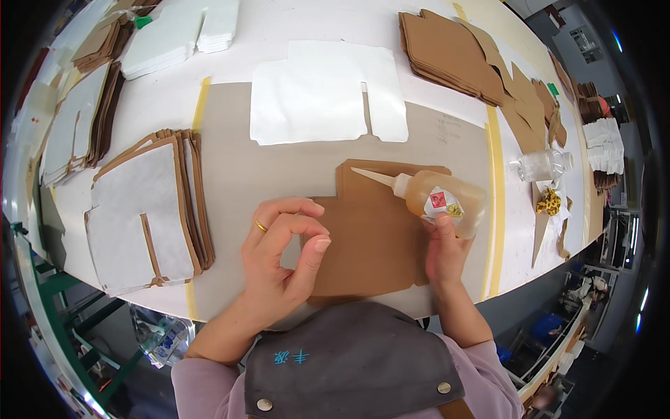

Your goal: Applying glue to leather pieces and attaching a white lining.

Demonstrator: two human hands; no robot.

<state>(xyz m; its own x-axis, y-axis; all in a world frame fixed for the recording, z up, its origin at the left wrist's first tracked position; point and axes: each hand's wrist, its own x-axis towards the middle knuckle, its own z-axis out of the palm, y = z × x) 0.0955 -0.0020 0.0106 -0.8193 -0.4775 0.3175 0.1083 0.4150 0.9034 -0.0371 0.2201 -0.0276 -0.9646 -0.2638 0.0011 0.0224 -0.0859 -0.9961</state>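
Observation:
My right hand (447, 255) is wrapped round a translucent squeeze bottle (466, 192) with amber contents and a long pointed nozzle. The bottle is tilted, and its tip points left over the far part of a brown cut panel (370, 251). That panel lies flat in front of me, with a tab at its far side. Above its left edge hovers my left hand (283, 244), fingers loosely curled, thumb apart from them and nothing held; a ring is on one finger. Beyond the panel lies a white cut piece (314, 98) with a narrow slot.
On the left stands a stack of white-faced brown panels (139, 223). Farther back are white pieces (164, 38) and, at right, stacked brown panels (447, 52). A clear bottle (543, 166) lies near a yellow patterned bundle (549, 202). Yellow tape (494, 209) borders the grey work mat (230, 174).

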